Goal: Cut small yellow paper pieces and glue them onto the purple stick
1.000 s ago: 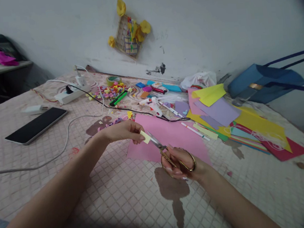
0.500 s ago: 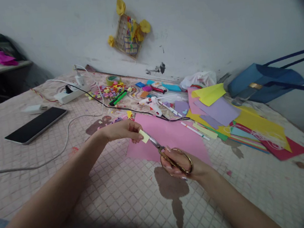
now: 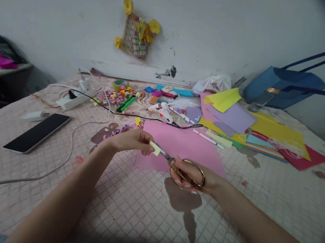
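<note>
My left hand [image 3: 135, 141] pinches a small pale-yellow piece of paper [image 3: 155, 148] between thumb and fingers. Gold-handled scissors [image 3: 182, 170] are held in my right hand [image 3: 195, 176], fingers through the loops. Their blades point up and to the left and meet the right edge of the yellow piece. Whether the blades are spread is too small to tell. Beneath both hands a pink sheet of paper [image 3: 194, 145] lies on the patterned tablecloth [image 3: 131, 210].
A glue gun [image 3: 164, 113] with a black cord lies behind the pink sheet. Coloured papers [image 3: 234, 117] and a blue bag [image 3: 281, 87] are at the right. On the left are a tablet [image 3: 37, 133], cables and a power strip [image 3: 76, 99]. Small foam pieces [image 3: 115, 97] lie farther back.
The scissors and my right hand have shifted very slightly left and down. My left hand still pinches the yellow piece in nearly the same spot.
</note>
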Action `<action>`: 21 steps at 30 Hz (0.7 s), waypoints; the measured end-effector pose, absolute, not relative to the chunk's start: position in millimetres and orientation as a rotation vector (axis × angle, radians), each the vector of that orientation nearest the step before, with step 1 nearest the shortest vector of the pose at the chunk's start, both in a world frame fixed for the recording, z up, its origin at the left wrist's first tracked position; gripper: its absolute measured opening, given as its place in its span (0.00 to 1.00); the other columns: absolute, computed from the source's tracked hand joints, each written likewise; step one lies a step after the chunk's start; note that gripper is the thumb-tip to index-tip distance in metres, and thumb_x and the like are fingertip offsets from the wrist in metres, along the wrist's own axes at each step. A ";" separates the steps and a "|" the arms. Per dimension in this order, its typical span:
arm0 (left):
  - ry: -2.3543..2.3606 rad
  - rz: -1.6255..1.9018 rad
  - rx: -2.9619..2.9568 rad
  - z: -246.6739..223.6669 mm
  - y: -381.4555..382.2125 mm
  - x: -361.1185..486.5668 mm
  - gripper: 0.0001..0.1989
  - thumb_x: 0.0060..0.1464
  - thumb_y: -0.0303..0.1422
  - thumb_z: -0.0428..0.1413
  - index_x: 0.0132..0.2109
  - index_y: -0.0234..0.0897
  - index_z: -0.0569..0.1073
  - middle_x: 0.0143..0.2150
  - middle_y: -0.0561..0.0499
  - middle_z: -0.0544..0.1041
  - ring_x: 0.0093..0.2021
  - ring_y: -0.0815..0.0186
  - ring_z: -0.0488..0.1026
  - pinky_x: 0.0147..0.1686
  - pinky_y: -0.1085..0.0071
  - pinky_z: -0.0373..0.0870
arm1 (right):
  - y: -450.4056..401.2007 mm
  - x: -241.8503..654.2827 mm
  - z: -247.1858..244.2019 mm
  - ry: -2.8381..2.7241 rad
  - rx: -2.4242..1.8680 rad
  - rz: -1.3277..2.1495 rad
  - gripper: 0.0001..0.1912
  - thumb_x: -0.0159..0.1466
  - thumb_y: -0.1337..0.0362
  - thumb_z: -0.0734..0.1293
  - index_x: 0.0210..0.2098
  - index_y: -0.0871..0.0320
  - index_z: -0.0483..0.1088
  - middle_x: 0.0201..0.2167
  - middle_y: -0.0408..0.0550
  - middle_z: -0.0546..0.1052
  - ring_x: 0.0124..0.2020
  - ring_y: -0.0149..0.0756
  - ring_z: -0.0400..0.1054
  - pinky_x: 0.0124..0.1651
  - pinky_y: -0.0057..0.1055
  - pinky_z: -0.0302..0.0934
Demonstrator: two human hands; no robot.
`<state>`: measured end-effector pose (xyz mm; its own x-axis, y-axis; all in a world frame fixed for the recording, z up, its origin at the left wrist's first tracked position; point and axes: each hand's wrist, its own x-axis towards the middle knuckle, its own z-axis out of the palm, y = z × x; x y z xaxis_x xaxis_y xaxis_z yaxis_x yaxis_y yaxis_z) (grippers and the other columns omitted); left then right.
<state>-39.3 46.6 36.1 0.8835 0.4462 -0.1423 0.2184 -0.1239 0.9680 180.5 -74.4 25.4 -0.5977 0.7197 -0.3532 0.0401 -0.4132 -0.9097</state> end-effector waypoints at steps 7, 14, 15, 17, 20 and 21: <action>0.525 0.214 1.725 36.3 49.4 -42.1 0.08 0.47 0.35 0.59 0.33 0.33 0.75 0.26 0.50 0.76 0.25 0.72 0.70 0.27 0.77 0.65 | -75.7 179.4 23.2 -1.384 -1.119 1.984 0.26 0.62 0.45 0.55 0.20 0.61 0.61 0.11 0.34 0.56 0.09 0.20 0.46 0.10 0.18 0.41; 0.484 0.165 1.756 37.6 45.0 -38.9 0.09 0.48 0.35 0.59 0.34 0.32 0.76 0.25 0.51 0.76 0.25 0.73 0.70 0.26 0.79 0.65 | -75.6 178.4 21.7 -1.396 -1.153 2.016 0.28 0.60 0.42 0.55 0.20 0.61 0.61 0.10 0.35 0.57 0.08 0.21 0.49 0.09 0.18 0.44; 0.482 0.155 1.753 37.9 44.2 -38.3 0.09 0.48 0.34 0.59 0.34 0.32 0.76 0.24 0.51 0.76 0.25 0.73 0.70 0.25 0.79 0.65 | -75.5 178.0 21.0 -1.386 -1.147 2.025 0.28 0.60 0.42 0.55 0.20 0.61 0.62 0.10 0.35 0.57 0.08 0.20 0.49 0.09 0.18 0.44; 0.481 0.144 1.741 38.3 43.3 -37.6 0.09 0.48 0.34 0.59 0.34 0.33 0.76 0.24 0.52 0.76 0.24 0.73 0.70 0.25 0.79 0.65 | -75.6 177.1 19.6 -1.360 -1.135 2.043 0.28 0.60 0.42 0.56 0.20 0.61 0.61 0.10 0.35 0.57 0.08 0.20 0.48 0.09 0.18 0.43; 0.488 0.141 1.737 37.8 43.7 -38.0 0.08 0.47 0.34 0.59 0.34 0.33 0.75 0.24 0.52 0.76 0.24 0.73 0.70 0.26 0.78 0.66 | -76.0 176.5 20.0 -1.331 -1.118 2.032 0.27 0.60 0.43 0.56 0.20 0.60 0.60 0.10 0.34 0.56 0.08 0.20 0.46 0.09 0.19 0.41; 0.489 0.137 1.736 37.2 44.1 -38.2 0.08 0.47 0.34 0.59 0.32 0.33 0.75 0.24 0.52 0.76 0.24 0.73 0.70 0.26 0.77 0.66 | -76.1 176.7 21.1 -1.330 -1.115 2.021 0.27 0.60 0.43 0.56 0.20 0.60 0.60 0.10 0.34 0.56 0.08 0.20 0.46 0.09 0.19 0.40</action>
<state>-38.2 44.1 37.2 0.9025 0.3944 -0.1730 0.2473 -0.1458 0.9579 176.7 -76.1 21.1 -0.5572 0.7433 -0.3700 0.0461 -0.4173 -0.9076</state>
